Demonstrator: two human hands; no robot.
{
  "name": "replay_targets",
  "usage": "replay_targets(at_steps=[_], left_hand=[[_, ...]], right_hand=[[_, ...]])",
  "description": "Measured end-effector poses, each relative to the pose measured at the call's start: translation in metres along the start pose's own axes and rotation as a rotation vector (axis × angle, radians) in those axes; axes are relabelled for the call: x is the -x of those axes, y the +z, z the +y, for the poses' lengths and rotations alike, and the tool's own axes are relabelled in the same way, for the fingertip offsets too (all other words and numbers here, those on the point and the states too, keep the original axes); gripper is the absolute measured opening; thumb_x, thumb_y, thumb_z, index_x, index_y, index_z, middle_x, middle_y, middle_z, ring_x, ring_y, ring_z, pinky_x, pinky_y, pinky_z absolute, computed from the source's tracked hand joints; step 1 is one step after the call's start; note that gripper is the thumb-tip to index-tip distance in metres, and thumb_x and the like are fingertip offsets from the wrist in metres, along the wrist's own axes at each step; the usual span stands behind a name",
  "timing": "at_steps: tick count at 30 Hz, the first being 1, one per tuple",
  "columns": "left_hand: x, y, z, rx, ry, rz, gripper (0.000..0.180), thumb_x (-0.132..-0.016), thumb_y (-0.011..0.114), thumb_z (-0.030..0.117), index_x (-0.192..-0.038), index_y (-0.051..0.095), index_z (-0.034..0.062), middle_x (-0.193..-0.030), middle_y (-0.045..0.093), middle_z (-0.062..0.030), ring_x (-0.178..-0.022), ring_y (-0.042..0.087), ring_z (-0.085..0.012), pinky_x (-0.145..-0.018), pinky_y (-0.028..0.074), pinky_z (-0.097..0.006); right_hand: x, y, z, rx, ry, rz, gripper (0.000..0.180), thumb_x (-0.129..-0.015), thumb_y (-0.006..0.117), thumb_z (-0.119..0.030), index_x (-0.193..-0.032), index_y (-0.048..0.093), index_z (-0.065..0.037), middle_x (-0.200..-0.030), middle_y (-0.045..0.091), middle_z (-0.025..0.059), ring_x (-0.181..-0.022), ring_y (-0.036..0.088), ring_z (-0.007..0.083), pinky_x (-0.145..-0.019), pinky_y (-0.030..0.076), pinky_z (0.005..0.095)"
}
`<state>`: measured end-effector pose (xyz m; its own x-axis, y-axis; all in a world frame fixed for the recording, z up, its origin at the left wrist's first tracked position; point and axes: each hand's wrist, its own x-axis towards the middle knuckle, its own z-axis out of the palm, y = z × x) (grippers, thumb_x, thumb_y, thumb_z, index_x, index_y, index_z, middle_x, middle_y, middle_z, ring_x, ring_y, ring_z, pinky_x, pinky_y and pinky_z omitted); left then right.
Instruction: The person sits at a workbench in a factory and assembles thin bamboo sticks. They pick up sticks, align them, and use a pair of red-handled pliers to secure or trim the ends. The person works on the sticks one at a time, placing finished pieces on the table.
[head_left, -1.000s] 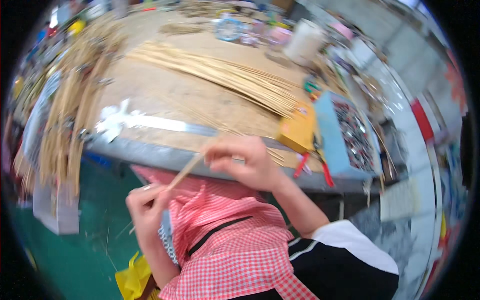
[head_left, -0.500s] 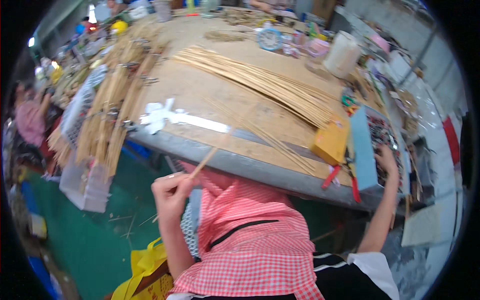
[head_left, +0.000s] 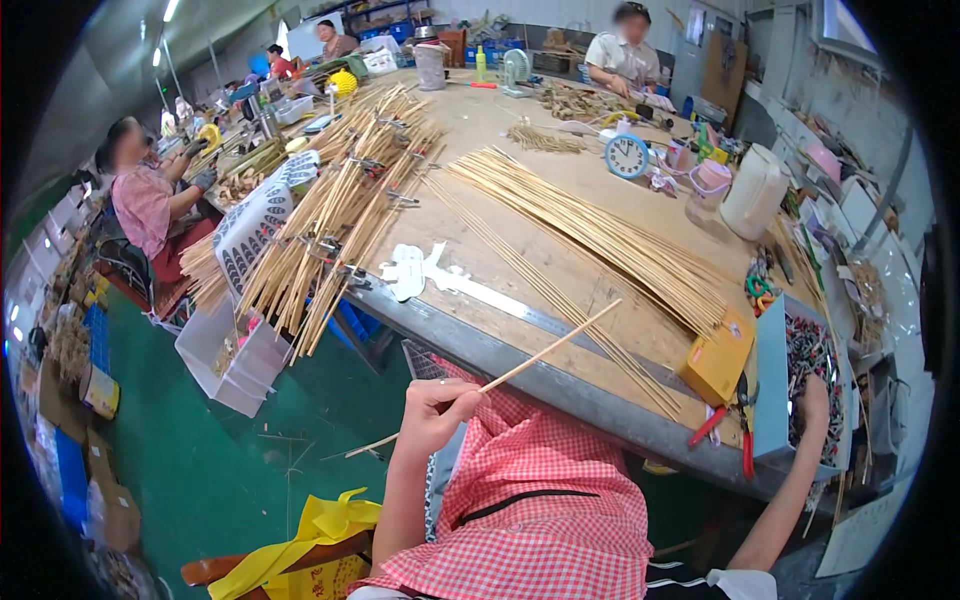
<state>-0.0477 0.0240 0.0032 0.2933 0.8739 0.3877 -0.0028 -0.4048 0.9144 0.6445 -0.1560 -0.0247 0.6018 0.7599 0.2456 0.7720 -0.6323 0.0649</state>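
My left hand (head_left: 437,412) is closed around a thin bamboo stick (head_left: 550,350) in front of the table's near edge. The stick slants up to the right over the tabletop, and its other end sticks out behind the hand at lower left. On the right, my right hand (head_left: 815,400) reaches into a light blue box (head_left: 772,385) full of small dark, red and silvery pieces (head_left: 808,350) that look like clips. Its fingertips are hidden among them. A few loose sticks (head_left: 560,295) and a long fan of sticks (head_left: 600,240) lie on the table.
Clipped stick bundles (head_left: 330,230) hang over the table's left edge above a white bin (head_left: 232,365). A yellow box (head_left: 718,357), red-handled pliers (head_left: 745,430), a metal ruler (head_left: 520,312) and a blue clock (head_left: 627,156) are on the table. Co-workers sit left and far.
The view has turned, so the table sits further right in it and more of the room shows. The stick in my left hand now lies flatter. My right hand stays in the blue box.
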Motion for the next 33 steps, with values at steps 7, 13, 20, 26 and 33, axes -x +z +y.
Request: replay_targets(at_steps=[7, 13, 20, 26, 33], left_hand=[[0.000, -0.004, 0.003, -0.034, 0.000, -0.003, 0.009, -0.081, 0.065, 0.004, -0.082, 0.069, -0.0045, -0.065, 0.064, -0.0083, -0.055, 0.055, -0.0097, -0.049, 0.041, -0.023], [0.000, -0.007, -0.002, -0.061, 0.005, -0.016, 0.010, -0.081, 0.065, 0.005, -0.082, 0.068, -0.0047, -0.066, 0.065, -0.0087, -0.055, 0.056, -0.0106, -0.050, 0.043, -0.024], [-0.001, -0.003, -0.001, -0.045, -0.002, -0.015, 0.010, -0.081, 0.065, 0.004, -0.082, 0.068, -0.0053, -0.068, 0.066, -0.0095, -0.057, 0.058, -0.0106, -0.051, 0.044, -0.023], [-0.001, 0.000, -0.001, -0.041, 0.012, -0.006, 0.011, -0.081, 0.064, 0.005, -0.080, 0.068, -0.0054, -0.063, 0.062, -0.0070, -0.054, 0.053, -0.0088, -0.048, 0.039, -0.023], [-0.001, 0.004, -0.004, -0.027, 0.053, 0.011, 0.015, -0.082, 0.064, 0.007, -0.075, 0.067, -0.0053, -0.058, 0.057, -0.0048, -0.050, 0.049, -0.0076, -0.044, 0.033, -0.023]], right_hand=[[0.010, -0.024, -0.028, 0.162, 0.222, -0.109, 0.029, -0.068, 0.070, -0.007, -0.092, 0.054, -0.001, -0.104, 0.061, 0.0239, -0.098, 0.059, 0.0424, -0.077, 0.050, 0.0492], [0.012, -0.033, -0.034, 0.209, 0.228, -0.203, 0.048, -0.060, 0.081, -0.009, -0.098, 0.053, -0.002, -0.105, 0.062, 0.0213, -0.100, 0.059, 0.0399, -0.079, 0.051, 0.0463], [0.019, -0.038, -0.043, 0.055, 0.193, -0.074, 0.032, -0.064, 0.068, -0.004, -0.091, 0.051, 0.001, -0.097, 0.060, 0.0235, -0.096, 0.057, 0.0445, -0.077, 0.048, 0.0488], [0.013, -0.046, -0.054, -0.015, 0.251, 0.042, 0.026, -0.070, 0.056, -0.001, -0.095, 0.049, 0.004, -0.101, 0.058, 0.0265, -0.097, 0.055, 0.0455, -0.080, 0.046, 0.0505], [0.017, -0.044, -0.054, 0.068, 0.188, 0.063, 0.021, -0.076, 0.055, -0.001, -0.095, 0.048, 0.001, -0.099, 0.058, 0.0245, -0.097, 0.055, 0.0430, -0.080, 0.046, 0.0489]])
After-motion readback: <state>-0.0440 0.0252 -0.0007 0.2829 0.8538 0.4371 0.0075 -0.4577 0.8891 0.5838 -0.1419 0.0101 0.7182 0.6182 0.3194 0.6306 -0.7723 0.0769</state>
